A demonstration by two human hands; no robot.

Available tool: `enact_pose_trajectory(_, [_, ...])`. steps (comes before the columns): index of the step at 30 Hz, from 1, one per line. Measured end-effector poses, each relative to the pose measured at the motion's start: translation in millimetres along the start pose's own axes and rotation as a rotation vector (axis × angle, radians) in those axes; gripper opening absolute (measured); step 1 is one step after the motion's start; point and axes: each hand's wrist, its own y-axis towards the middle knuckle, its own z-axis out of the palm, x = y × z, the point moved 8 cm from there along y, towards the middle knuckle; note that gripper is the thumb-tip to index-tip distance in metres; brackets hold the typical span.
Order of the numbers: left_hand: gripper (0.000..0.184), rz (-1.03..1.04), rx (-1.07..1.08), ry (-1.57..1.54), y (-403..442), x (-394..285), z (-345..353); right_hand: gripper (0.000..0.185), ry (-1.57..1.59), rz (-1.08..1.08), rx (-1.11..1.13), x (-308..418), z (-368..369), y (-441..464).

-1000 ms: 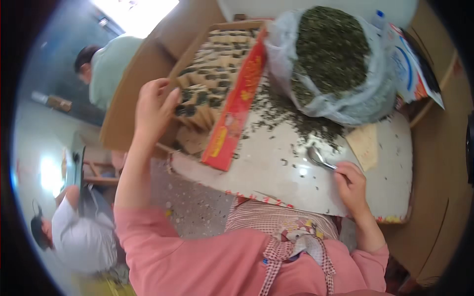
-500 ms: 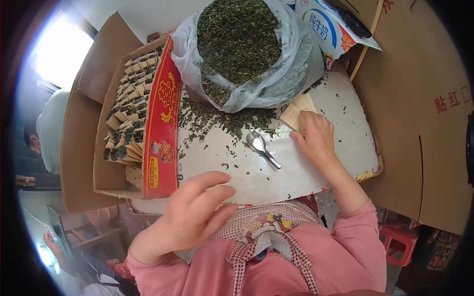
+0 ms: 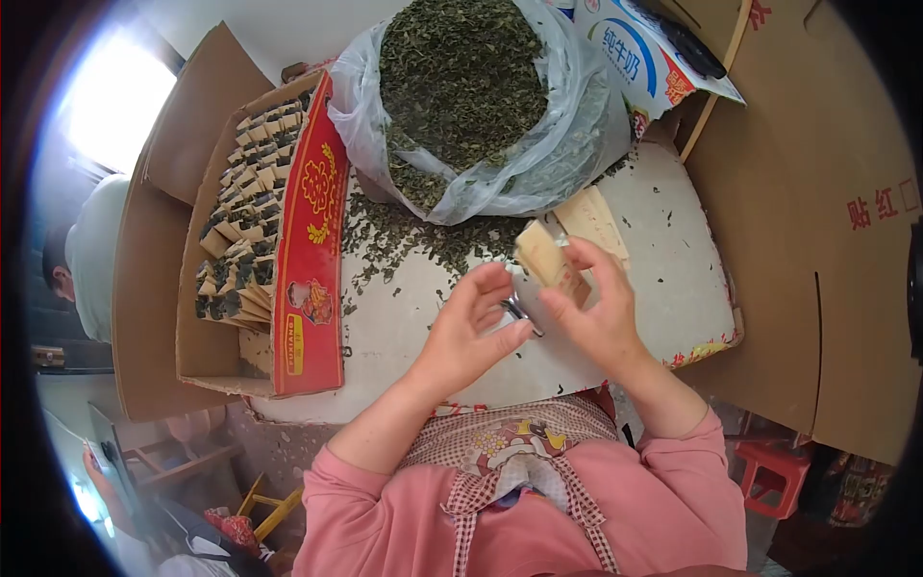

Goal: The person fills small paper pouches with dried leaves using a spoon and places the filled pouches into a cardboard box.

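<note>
A small tan paper packet [image 3: 544, 252] sits above the table in the grasp of the right hand [image 3: 598, 300], pinched between thumb and fingers, and leans with its upper end toward 11 o'clock. The left hand [image 3: 468, 332] is at 8 o'clock from it, fingers curved and thumb held apart from them, with nothing visible in its grasp; whether its fingertips touch the packet I cannot tell. At 7 o'clock from the packet, just beside the left thumb, part of a metal spoon [image 3: 514, 308] shows, the rest hidden.

Close by at 2 o'clock, flat tan paper [image 3: 598, 221] lies on the white tabletop [image 3: 663, 255]. Loose dark leaf bits [image 3: 409, 240] are scattered at 9 o'clock. At 11 o'clock a clear plastic bag [image 3: 567, 173] bulges with dried leaves [image 3: 461, 87]. Farther out, between 9 and 10 o'clock, a carton with a red side panel [image 3: 312, 212] holds rows of filled packets [image 3: 245, 216]. At 1 o'clock stands a blue-and-white milk box [image 3: 620, 58]. Large brown cardboard [image 3: 788, 212] rises at 3 o'clock. Well apart at 9 o'clock is another person [image 3: 101, 255] in a pale top.
</note>
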Motion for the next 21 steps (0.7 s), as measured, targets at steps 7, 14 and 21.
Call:
enact_pose_trajectory(7, [0.047,-0.044,-0.024,-0.715,9,9,10,0.06,0.118,-0.251,0.1,55,46,-7])
enact_pose_trajectory(14, [0.036,0.369,-0.248,0.177,6,-27,-46,0.063,-0.013,-0.306,0.208,41,27,-13])
enact_pose_trajectory(21, [0.043,0.473,-0.353,0.651,11,-16,-67,0.038,-0.291,-0.346,0.247,18,51,-31])
